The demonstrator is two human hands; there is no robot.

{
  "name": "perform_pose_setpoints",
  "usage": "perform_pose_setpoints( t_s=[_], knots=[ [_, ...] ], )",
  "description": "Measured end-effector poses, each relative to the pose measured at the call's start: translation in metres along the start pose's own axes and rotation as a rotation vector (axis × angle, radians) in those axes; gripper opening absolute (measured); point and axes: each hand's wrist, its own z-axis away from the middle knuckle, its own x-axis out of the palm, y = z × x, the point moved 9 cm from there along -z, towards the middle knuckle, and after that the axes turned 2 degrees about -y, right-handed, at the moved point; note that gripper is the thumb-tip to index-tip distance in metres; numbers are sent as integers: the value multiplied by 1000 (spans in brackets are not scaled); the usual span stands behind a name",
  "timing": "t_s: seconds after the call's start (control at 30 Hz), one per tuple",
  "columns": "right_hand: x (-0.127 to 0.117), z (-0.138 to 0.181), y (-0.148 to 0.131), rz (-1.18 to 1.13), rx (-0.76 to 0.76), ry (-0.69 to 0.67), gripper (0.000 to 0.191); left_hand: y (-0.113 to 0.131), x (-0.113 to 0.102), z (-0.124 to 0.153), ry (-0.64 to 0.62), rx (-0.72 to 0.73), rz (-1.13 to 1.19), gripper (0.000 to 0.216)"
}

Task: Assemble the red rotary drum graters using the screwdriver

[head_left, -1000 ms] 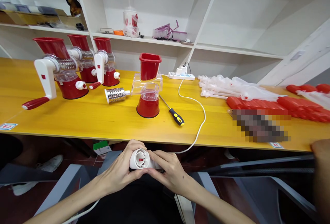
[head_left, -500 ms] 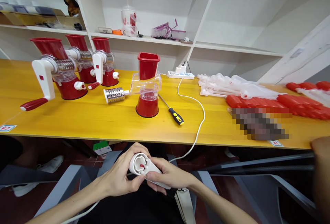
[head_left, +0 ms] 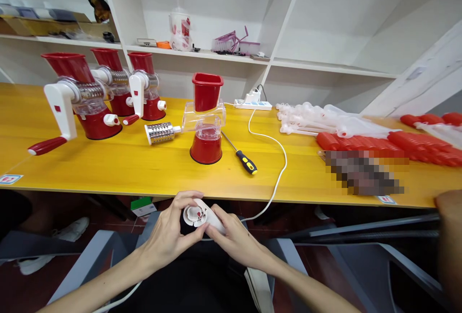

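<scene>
Low in front of me, below the table's edge, I hold a white crank arm (head_left: 211,216) of a rotary grater, with its round hollow end facing up and a bit of red inside. My left hand (head_left: 171,231) curls around the round end, thumb at its lower rim. The narrower shank is gripped by my right hand (head_left: 236,242), which hides its far end. On the table beyond stands a red and clear grater body (head_left: 207,92) without a crank. A metal grating drum (head_left: 161,132) lies left of it, and a black-and-yellow screwdriver (head_left: 246,162) lies at its right.
Several assembled graters (head_left: 99,123) with red hoppers stand at the left. A power strip (head_left: 252,105) feeds a white cable (head_left: 283,152) over the table edge. White crank parts (head_left: 317,118) and red handles (head_left: 357,143) are piled at the right. Another person's arm (head_left: 449,236) shows far right.
Both hands have raised the crank arm slightly and tilted it. My left fingers have loosened and shifted around the round end. The things on the table have stayed put.
</scene>
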Motion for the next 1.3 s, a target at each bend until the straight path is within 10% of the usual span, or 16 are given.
perform_pose_setpoints(
  t_s=[0.47, 1.3],
  knots=[
    [18, 3, 5, -328, 47, -121, 34, 26, -7, 1, 83, 304, -232, 18],
    [14, 2, 10, -219, 54, -20, 29, 24, -4, 0, 37, 186, -153, 16]
  ],
)
